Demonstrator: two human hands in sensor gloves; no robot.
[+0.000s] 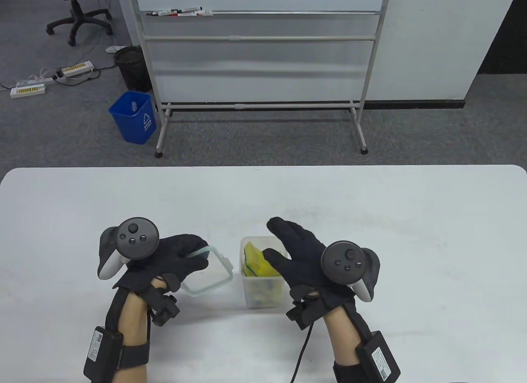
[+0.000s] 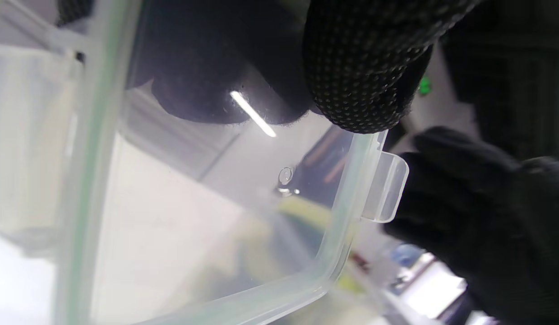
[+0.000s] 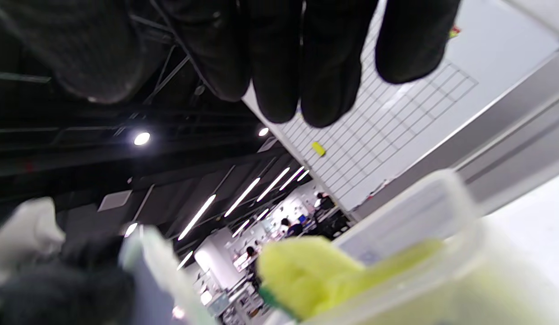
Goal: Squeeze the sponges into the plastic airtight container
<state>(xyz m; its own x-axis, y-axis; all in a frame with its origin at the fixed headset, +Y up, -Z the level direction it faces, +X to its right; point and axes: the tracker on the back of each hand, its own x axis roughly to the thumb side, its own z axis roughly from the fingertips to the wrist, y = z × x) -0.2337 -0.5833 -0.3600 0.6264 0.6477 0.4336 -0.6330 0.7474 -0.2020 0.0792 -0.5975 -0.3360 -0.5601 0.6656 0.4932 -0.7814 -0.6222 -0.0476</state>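
Note:
A clear plastic container (image 1: 263, 294) stands on the white table (image 1: 370, 202), with yellow sponges (image 1: 256, 261) inside; one sticks up above the rim. It also shows in the right wrist view (image 3: 432, 212) with a yellow sponge (image 3: 306, 271). My left hand (image 1: 181, 257) grips the clear lid (image 1: 210, 272), tilted, just left of the container; in the left wrist view my fingertips (image 2: 360, 81) pinch the lid (image 2: 216, 203) near its clasp. My right hand (image 1: 294, 251) is flat with fingers spread, over the container's right side, holding nothing.
A whiteboard stand (image 1: 263, 70) stands beyond the table's far edge. A blue bin (image 1: 134, 115) and a black bin (image 1: 131, 66) sit on the floor at the left.

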